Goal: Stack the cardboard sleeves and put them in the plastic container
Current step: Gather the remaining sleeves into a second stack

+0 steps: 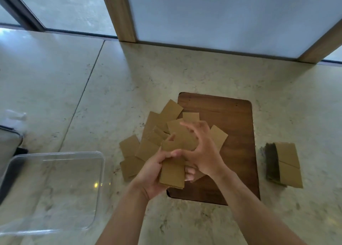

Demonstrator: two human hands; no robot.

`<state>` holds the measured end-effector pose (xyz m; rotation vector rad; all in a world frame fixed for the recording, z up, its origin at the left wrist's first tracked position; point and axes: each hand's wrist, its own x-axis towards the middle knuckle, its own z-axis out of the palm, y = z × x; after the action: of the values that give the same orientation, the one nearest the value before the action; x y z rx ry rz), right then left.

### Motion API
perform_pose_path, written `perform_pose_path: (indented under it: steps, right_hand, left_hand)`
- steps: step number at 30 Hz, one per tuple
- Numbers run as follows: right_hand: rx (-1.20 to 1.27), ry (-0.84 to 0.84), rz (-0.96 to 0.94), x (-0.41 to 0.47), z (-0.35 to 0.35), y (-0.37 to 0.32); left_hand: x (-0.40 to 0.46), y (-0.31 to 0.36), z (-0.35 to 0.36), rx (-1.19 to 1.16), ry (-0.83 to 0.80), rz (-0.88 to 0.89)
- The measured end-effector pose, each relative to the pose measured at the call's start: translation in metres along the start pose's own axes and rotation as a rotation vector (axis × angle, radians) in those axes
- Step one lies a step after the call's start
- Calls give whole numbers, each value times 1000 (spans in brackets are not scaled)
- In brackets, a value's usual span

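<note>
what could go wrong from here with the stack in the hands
1. The left hand holds a small stack of sleeves in the air while the right hand adds one crosswise; it may slip out.
2. The plastic container sits far left, so a carried stack could fan apart.

Held cardboard sleeves: plain kraft tan, no print, gripped in left hand. Loose sleeves fanned out beyond and left of the grip: same flat tan. Board under the grip: dark walnut brown, visible grain streaks. Stack right of the grip: tan face, dark grey-green edge side. Plastic container left of the grip: clear, colourless. Counter: pale cream stone, faint grey-brown speckle and veining.
</note>
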<state>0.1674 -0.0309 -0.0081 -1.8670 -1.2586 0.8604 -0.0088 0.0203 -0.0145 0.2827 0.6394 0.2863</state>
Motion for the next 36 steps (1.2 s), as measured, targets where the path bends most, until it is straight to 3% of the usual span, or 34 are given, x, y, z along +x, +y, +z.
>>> perform_pose_path:
  steps: [2, 3, 6, 7, 11, 15, 17, 23, 30, 36]
  right_hand:
    - [75, 199, 214, 2, 8, 7]
    - [-5, 254, 301, 5, 12, 9]
    - [-544, 117, 336, 10, 24, 8]
    - [-608, 104, 324, 12, 27, 8]
    - [-166, 163, 436, 20, 14, 1]
    - [326, 61, 392, 12, 11, -9]
    - [408, 28, 359, 6, 16, -11]
    - [644, -4, 442, -2, 10, -4]
    - [871, -32, 511, -6, -11, 9]
    - [1032, 274, 520, -6, -25, 12]
  left_hand:
    - [-2, -1, -11, -152, 54, 131]
    - [-5, 1, -14, -191, 82, 192]
    - [-12, 9, -16, -216, 196, 307]
    - [-13, 12, -15, -209, 257, 326]
    - [-7, 18, -12, -136, 397, 350]
    - [10, 22, 0, 96, 512, 376]
    - [18, 23, 4, 229, 542, 391]
    - [26, 26, 7, 331, 538, 408]
    - [28, 26, 4, 144, 525, 430]
    - [27, 25, 4, 86, 514, 437]
